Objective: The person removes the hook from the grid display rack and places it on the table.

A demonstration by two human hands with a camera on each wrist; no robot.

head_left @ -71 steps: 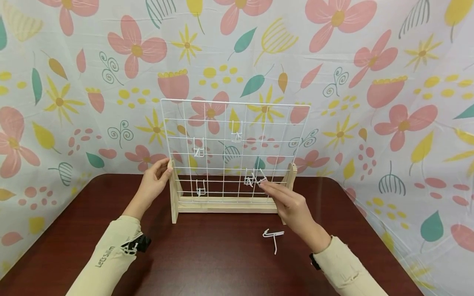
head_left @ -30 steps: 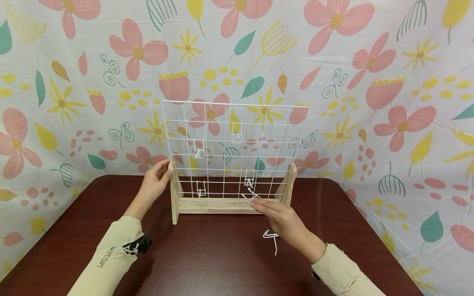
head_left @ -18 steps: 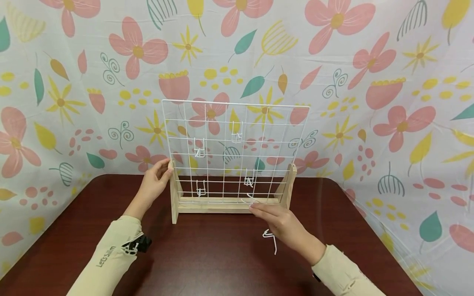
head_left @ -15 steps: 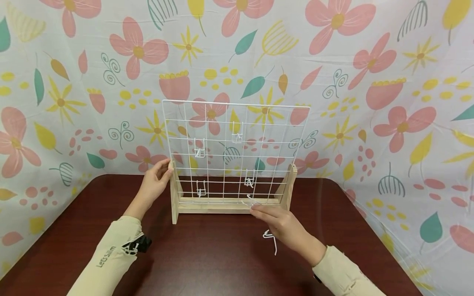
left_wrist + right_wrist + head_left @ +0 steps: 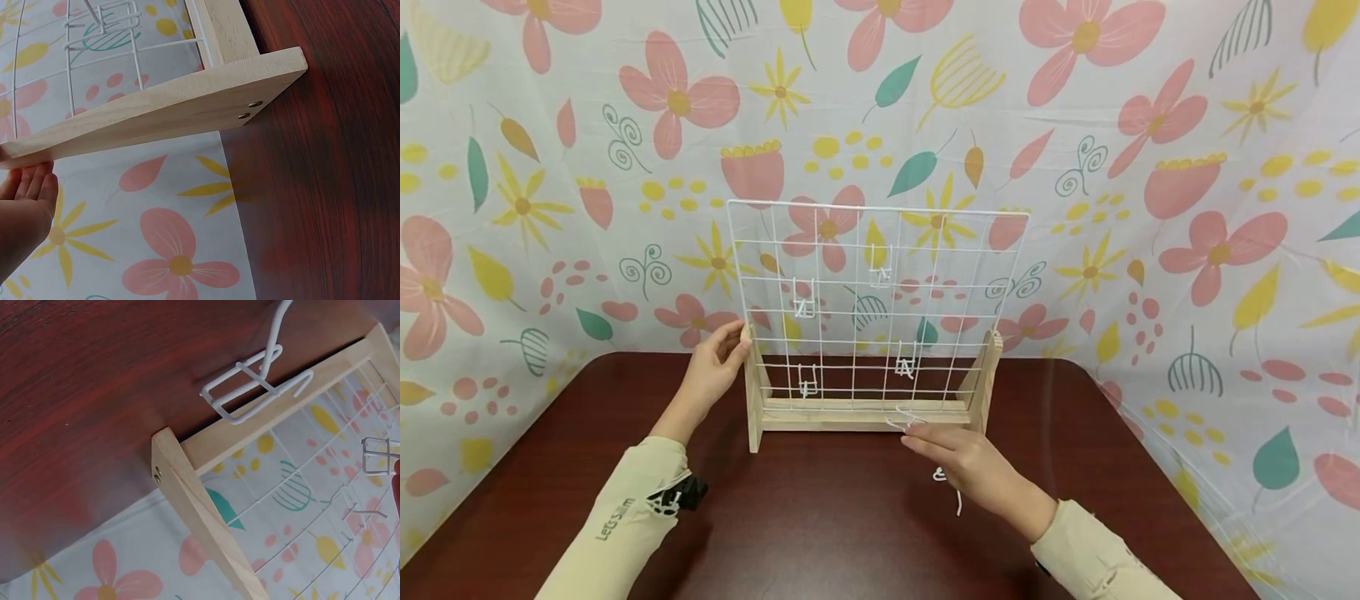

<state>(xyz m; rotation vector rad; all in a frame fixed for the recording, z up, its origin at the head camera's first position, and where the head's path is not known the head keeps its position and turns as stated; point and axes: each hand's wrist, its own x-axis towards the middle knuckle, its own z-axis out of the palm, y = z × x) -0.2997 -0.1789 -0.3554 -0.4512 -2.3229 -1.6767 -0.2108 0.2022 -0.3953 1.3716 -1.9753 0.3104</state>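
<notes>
1 held wht hook point(image 5: 911, 416), prongs point(image 5: 893, 423) pointing L, axis diag.

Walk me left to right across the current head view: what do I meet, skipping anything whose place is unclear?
Left sleeve → left grip → left wooden post → upper-left hook, above lower-left hook → topmost hook → lower-right hook, above the held hook → right grip → right sleeve.

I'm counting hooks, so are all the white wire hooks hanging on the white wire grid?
No, one white wire hook lies on the shiny reddish-brown table, and the right hand holds another hook.
</notes>
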